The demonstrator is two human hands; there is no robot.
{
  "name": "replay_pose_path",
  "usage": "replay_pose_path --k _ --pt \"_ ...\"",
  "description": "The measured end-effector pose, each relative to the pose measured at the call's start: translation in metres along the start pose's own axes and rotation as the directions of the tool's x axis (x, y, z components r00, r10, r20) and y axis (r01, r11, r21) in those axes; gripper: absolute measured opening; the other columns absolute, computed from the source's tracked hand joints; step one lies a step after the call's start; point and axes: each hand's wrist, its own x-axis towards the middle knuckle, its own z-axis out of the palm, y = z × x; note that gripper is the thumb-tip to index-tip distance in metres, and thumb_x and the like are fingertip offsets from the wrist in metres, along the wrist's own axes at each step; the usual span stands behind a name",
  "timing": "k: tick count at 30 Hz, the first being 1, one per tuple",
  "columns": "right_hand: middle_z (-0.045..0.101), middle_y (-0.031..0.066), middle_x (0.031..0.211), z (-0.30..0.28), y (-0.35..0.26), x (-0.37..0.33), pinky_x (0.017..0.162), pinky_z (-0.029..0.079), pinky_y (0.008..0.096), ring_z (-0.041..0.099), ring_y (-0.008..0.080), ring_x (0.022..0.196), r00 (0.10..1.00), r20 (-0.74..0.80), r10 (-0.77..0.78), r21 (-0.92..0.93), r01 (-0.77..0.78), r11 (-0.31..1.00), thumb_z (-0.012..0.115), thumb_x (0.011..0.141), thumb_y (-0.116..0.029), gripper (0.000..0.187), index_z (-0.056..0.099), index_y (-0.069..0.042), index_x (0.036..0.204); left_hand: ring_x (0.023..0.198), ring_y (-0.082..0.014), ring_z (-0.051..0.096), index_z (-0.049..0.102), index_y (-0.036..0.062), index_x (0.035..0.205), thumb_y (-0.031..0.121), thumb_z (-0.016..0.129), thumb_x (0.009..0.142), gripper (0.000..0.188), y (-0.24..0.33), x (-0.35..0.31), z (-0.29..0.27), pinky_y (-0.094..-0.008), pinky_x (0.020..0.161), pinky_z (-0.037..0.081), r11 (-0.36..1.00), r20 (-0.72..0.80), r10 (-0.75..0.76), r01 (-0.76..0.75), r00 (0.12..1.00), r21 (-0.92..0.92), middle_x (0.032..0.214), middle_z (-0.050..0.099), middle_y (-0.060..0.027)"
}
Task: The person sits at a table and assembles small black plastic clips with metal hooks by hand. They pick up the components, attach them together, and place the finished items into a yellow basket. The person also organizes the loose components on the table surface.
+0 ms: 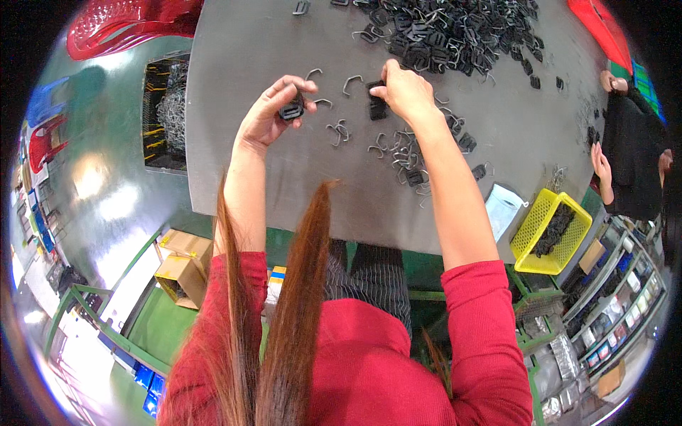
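Note:
My left hand (264, 117) is closed around a black plastic buckle (292, 110), held over the grey table (234, 78). Thumb and fingers of my right hand (410, 94) grip black buckle pieces (377, 108) just to the right; how many is partly hidden. Between the hands lies a loose bent metal hook (351, 82), with two more near my left fingertips. A small group of hooks (339, 132) rests closer to me. Beside my right forearm spreads a cluster of metal hooks (405, 150) mixed with some black buckles. Beyond the hands is a large heap of black buckles (444, 34).
A light blue face mask (502, 210) and a yellow basket (581, 226) with black pieces sit at the near right edge. A crate (150, 157) of metal pieces stands left of the table. Another person (631, 160) in black is at the right edge.

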Motion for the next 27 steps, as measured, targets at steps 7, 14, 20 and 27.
replay_pose_path --k 7,14,20,27 --pt "0.065 0.0206 0.09 0.006 -0.008 -0.011 0.077 0.049 0.0446 0.063 0.0357 0.09 0.998 -0.031 0.047 0.059 -0.046 0.997 0.075 0.069 -0.036 0.054 0.049 -0.003 0.102 0.065 -0.008 0.057 0.061 0.0067 0.092 0.036 0.054 0.092 0.03 0.014 0.035 0.016 -0.0203 0.046 0.042 0.886 -0.223 -0.124 0.209 0.967 0.414 0.073 0.06 -0.0007" --pt "0.066 0.0163 0.08 0.016 0.015 -0.023 0.067 0.049 0.0365 0.064 0.028 0.075 0.999 0.046 0.022 0.312 -0.035 0.949 0.076 0.069 -0.033 0.04 0.061 0.002 0.082 0.06 -0.0232 0.06 0.052 0.0094 0.111 0.028 0.057 0.089 0.029 -0.055 0.03 0.059 -0.0359 0.054 0.047 0.283 -0.096 0.152 0.05 0.984 0.958 0.066 0.06 -0.0098" --pt "0.052 -0.001 0.062 0.01 0.077 -0.105 0.046 0.034 0.0241 0.043 0.0076 0.052 0.96 0.198 0.196 0.82 -0.272 0.503 0.074 0.074 -0.03 0.031 0.057 -0.004 0.077 0.074 -0.0381 0.063 0.04 0.0088 0.109 0.03 0.059 0.085 0.037 -0.084 0.026 0.1 -0.0487 0.063 0.048 -0.176 -0.171 0.053 0.177 0.984 0.968 0.075 0.064 -0.0198" --pt "0.047 -0.0049 0.063 -0.004 0.171 -0.242 0.038 0.023 0.0171 0.037 0.0034 0.046 0.882 0.167 0.441 0.975 -0.08 -0.209 0.069 0.082 -0.018 0.018 0.053 -0.01 0.081 0.067 -0.0266 0.065 0.059 0.003 0.111 0.032 0.06 0.085 0.039 -0.089 0.042 0.168 -0.0377 0.063 0.05 0.057 -0.113 -0.161 0.124 0.98 0.991 0.071 0.064 -0.0143"
